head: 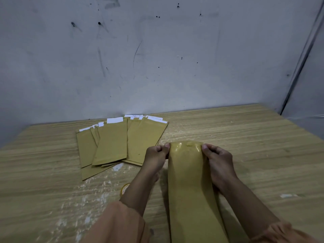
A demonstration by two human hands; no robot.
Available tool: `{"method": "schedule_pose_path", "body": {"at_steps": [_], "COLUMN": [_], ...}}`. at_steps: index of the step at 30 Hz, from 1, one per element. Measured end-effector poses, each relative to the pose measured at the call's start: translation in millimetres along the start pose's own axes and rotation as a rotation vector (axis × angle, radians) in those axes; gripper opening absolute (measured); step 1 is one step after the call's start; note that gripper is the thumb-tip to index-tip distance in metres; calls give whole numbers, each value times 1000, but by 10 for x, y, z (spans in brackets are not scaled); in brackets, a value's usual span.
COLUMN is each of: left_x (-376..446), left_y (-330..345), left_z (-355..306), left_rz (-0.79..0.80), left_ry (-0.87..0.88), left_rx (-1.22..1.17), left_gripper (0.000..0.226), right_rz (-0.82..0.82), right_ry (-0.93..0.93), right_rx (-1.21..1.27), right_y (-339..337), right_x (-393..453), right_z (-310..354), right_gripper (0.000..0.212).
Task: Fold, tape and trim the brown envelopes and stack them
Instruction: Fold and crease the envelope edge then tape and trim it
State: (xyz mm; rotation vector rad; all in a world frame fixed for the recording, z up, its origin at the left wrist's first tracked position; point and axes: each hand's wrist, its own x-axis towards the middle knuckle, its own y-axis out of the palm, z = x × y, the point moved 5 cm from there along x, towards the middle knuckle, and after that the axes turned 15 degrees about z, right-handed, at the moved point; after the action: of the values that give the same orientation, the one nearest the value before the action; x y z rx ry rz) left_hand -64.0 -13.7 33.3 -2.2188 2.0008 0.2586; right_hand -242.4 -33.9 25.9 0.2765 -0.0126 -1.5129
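Both hands pinch the far end of one brown envelope over the wooden table.

The left hand point(156, 156) and right hand point(217, 159) each grip a side edge of the envelope point(190, 181) near its folded top, where glossy clear tape point(186, 146) shines between the thumbs; fingers are curled round the paper. The envelope runs back toward the person between the forearms. Just beyond and left of the left hand lies a fanned pile of envelopes point(112, 142) with white strips showing at their far ends. A tape roll point(124, 188) peeks out under the left forearm. Orange sleeves point(119, 223) cover both arms.
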Motion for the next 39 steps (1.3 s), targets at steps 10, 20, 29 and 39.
{"method": "schedule_pose_path", "body": {"at_steps": [10, 20, 29, 39], "left_x": [50, 63, 305, 644], "left_y": [95, 111, 187, 389], "left_z": [42, -33, 48, 4], "left_rz": [83, -86, -68, -154], "left_ry": [-149, 88, 14, 12], "left_rx": [-356, -110, 144, -104], "left_gripper": [13, 6, 31, 34], "right_rz": [-57, -138, -106, 174], "right_ry": [-45, -166, -170, 100], "right_rx": [31, -36, -94, -256], "right_y": [-129, -151, -188, -340], "right_x": [73, 96, 162, 278], "right_z": [65, 68, 81, 13], "right_gripper": [7, 3, 7, 39]}}
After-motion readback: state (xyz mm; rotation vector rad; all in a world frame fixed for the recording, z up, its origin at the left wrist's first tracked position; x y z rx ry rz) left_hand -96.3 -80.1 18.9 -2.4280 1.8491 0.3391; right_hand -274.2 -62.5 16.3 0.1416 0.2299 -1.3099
